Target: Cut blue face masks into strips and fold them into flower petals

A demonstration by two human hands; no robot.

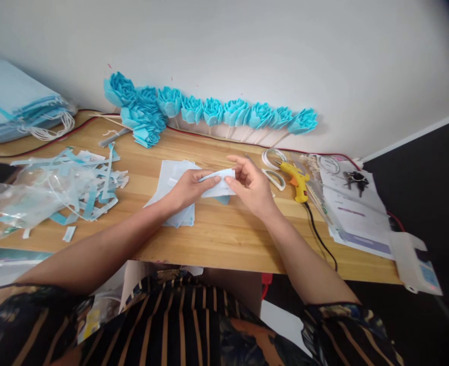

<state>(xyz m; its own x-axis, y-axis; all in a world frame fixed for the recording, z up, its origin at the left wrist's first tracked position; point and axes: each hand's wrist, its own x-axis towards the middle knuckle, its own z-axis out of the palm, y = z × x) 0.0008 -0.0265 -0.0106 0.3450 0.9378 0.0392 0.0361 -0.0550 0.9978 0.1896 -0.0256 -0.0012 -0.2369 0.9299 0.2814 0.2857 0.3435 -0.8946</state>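
Note:
A folded light blue sheet [221,184] is held between my two hands above the wooden table. My left hand [192,188] pinches its left part, thumb on top. At its right end my right hand [250,184] grips it with thumb and fingers, the index finger raised. Under and beside my left hand lie several flat pale blue sheets [167,178]. A darker blue piece [223,199] shows just below the held sheet.
Several blue flowers [213,112] on sticks lean along the wall. Blue scraps [104,188] and a clear bag [37,190] lie left, below a stack of masks [22,101]. Right are a yellow glue gun [298,183], scissors [274,179], papers [356,208] and keys [356,182].

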